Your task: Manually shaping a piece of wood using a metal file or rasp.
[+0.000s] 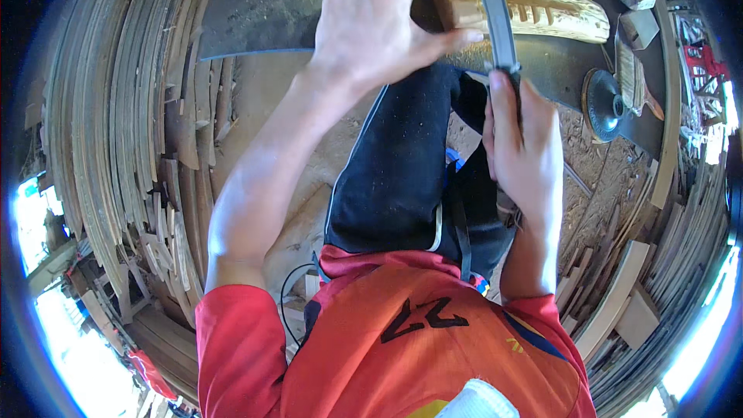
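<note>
My right hand (pixel 528 143) is closed round the dark handle of a long flat steel file (pixel 495 8), whose grey blade points away from me. That blade lies across a carved piece of pale wood (pixel 553 14) with a row of short notches in its near edge. At the wood's left end my left hand (pixel 379 23) grips it, thumb on the near side and fingers on the far side. The blade's far tip is cut off by the top edge of the picture.
The wood rests on a dark worktop (pixel 263 11). To the right are a brush (pixel 631 77), a round black disc (pixel 600 104) and small wood blocks (pixel 638 29). Long stacked strips (pixel 116 93) fill the left side; loose boards (pixel 615 298) lie at the lower right.
</note>
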`<action>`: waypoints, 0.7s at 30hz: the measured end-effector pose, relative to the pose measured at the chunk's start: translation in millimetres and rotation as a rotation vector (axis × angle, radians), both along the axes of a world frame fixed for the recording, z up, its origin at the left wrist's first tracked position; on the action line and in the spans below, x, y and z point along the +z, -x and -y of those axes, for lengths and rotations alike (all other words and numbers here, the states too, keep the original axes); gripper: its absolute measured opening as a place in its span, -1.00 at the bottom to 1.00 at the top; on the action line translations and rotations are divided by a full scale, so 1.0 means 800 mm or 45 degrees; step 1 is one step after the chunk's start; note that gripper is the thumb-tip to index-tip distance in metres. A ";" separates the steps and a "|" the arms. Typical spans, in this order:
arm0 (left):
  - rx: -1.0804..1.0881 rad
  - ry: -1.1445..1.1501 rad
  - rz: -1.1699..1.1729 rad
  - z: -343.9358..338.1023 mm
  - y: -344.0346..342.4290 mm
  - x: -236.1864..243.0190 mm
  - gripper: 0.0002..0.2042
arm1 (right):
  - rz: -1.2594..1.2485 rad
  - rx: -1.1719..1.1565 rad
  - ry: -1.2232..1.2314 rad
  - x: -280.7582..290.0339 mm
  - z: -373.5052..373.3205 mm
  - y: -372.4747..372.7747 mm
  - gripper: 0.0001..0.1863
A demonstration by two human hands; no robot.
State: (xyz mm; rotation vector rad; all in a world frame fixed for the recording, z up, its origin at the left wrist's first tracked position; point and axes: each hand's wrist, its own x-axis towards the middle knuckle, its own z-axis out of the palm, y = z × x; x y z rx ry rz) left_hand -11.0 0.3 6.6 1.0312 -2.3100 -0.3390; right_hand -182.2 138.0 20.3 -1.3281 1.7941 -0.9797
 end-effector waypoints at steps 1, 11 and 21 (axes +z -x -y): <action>0.050 0.006 0.026 0.003 -0.001 -0.004 -0.36 | -0.003 -0.004 0.008 -0.003 0.004 0.003 -0.73; 0.102 -0.150 0.075 -0.004 0.006 -0.001 -0.33 | -0.007 0.030 0.011 -0.018 -0.015 0.010 -0.67; 0.138 -0.086 0.070 -0.005 0.010 -0.005 -0.32 | -0.107 0.070 0.314 -0.041 -0.005 0.020 -0.66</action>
